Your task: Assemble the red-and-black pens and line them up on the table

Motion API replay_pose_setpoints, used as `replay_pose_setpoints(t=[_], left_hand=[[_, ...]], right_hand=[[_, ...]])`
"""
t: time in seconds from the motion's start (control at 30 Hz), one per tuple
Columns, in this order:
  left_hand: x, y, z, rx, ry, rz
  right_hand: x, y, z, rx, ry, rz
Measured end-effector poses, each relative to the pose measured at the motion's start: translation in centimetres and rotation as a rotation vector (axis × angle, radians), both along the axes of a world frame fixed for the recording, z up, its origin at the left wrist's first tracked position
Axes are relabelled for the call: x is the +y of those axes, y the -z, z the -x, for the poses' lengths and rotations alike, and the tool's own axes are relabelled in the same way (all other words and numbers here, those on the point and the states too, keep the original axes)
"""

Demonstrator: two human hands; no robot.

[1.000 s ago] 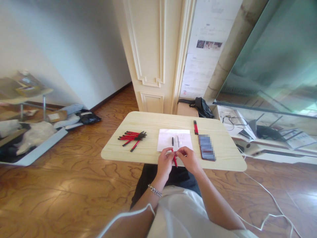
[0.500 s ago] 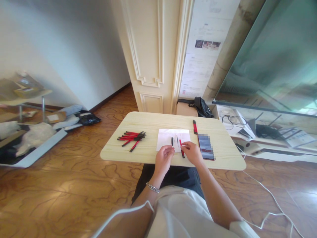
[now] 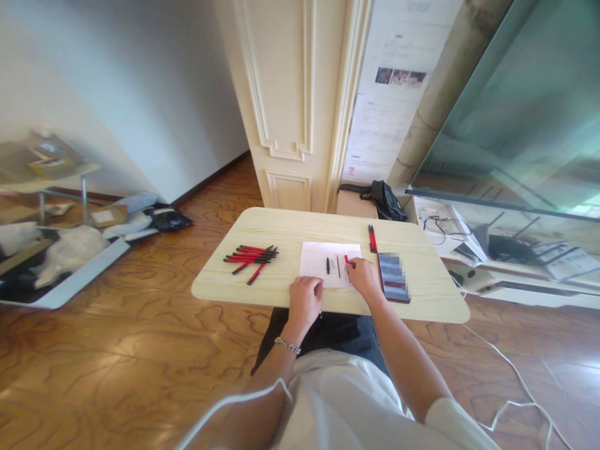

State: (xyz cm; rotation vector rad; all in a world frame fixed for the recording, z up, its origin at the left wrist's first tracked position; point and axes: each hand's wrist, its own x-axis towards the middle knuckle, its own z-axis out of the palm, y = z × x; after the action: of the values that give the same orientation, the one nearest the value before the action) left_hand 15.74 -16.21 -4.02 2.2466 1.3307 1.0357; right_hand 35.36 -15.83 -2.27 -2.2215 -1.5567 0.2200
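A white sheet of paper (image 3: 312, 256) lies on the table, with a black pen part (image 3: 328, 265) and a thin dark pen refill (image 3: 338, 267) side by side on it. A small pale piece, too tiny to make out, lies between them. My right hand (image 3: 364, 276) is closed on a red pen barrel (image 3: 347, 259) over the paper's right side; its fingers cover the barrel's lower part. My left hand (image 3: 305, 296) rests at the paper's lower left edge, fingers curled in. Whatever those fingers may hold is hidden.
On the pale wooden table (image 3: 262, 225), a pile of red and black pens (image 3: 253, 257) lies left. Two more pens (image 3: 372, 239) lie at the back right, above a phone (image 3: 394, 278). A black bag (image 3: 387, 200) sits behind the table. A white cable (image 3: 510, 369) trails right.
My left hand has drawn back toward the table's near edge, its fingers curling downward. My right hand has shifted slightly up and right with the red barrel. The view has turned slightly.
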Motion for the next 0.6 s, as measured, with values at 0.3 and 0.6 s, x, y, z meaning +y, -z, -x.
replay_pose_setpoints(t=[0.3,0.6], left_hand=[[-0.2,-0.3,0.0,-0.05,0.03,-0.013],[-0.8,-1.4,-1.2,-0.273,0.054,0.047]], right_hand=[[-1.8,-1.1,0.1,0.214,0.133,-0.189],[-5.4,0.4,1.8,0.488,0.266,-0.465]])
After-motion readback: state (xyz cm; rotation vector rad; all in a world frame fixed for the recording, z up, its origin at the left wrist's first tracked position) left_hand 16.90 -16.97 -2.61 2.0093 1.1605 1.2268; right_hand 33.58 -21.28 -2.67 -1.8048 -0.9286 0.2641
